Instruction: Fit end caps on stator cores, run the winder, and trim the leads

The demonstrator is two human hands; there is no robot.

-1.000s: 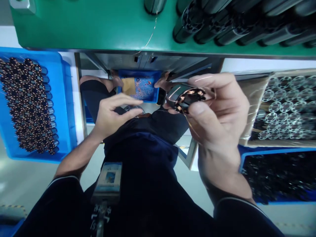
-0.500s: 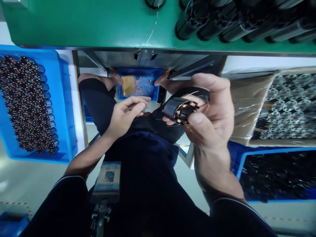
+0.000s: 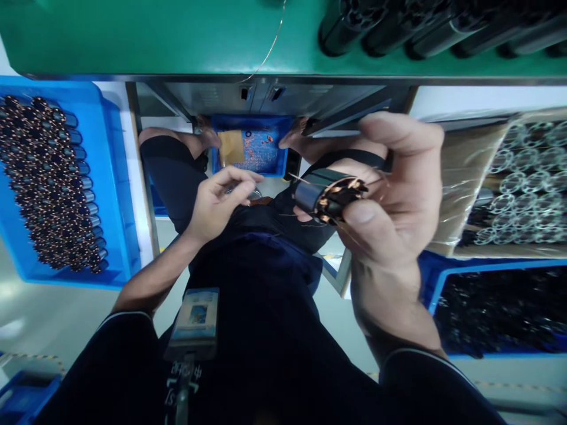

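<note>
My right hand (image 3: 394,189) grips a small motor stator (image 3: 310,195), a dark metal cylinder with copper windings at its near end. The thumb presses on that end, and the fingers go round behind it. Loose copper wire ends stick out from the stator on several sides. To its left, apart from it, is my left hand (image 3: 221,203), fingers curled and thumb close to the index finger. A thin, shiny, curved metal piece shows by those fingertips; most of it is hidden, so I cannot tell what it is.
A green-topped table (image 3: 177,41) bears dark cylinders (image 3: 345,29) and a loose copper wire (image 3: 275,41). At left, a blue crate (image 3: 119,236) holds rows of wound stators. At right are a carton of metal rings (image 3: 509,189) and a blue bin (image 3: 436,295) of black parts. Between my feet lies a blue tray (image 3: 283,162).
My right hand and the stator have shifted slightly to the right, and the stator has turned a little. My left hand has moved slightly left. The whole view has shifted a bit.
</note>
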